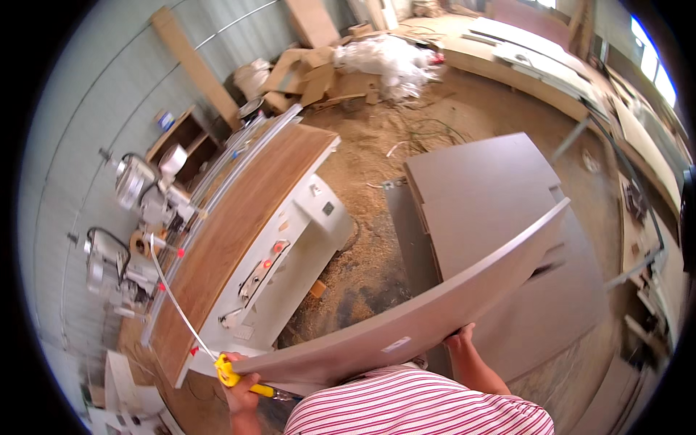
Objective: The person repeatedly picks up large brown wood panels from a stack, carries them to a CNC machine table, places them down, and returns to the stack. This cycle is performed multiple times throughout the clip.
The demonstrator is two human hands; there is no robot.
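A long grey-brown board [391, 326] stands tilted on edge in front of my body, reaching from lower left to upper right, with a small white label on its face. My left hand [239, 386] is closed around a yellow tool [226, 370] that looks like an air blow gun, beside the board's left end. From this tool a thin white tube [177, 304] runs up and away over the machine. My right hand [460, 338] is closed at the board's near face; its fingertips are partly hidden against the board.
A woodworking machine [246, 225] with a brown top and white body stands at left, with motor heads [138, 181] behind it. At right lies a stack of grey-brown panels [486, 196]. Sawdust covers the floor [370, 268]; cardboard [312, 76] and plastic wrap [391, 61] lie at the back.
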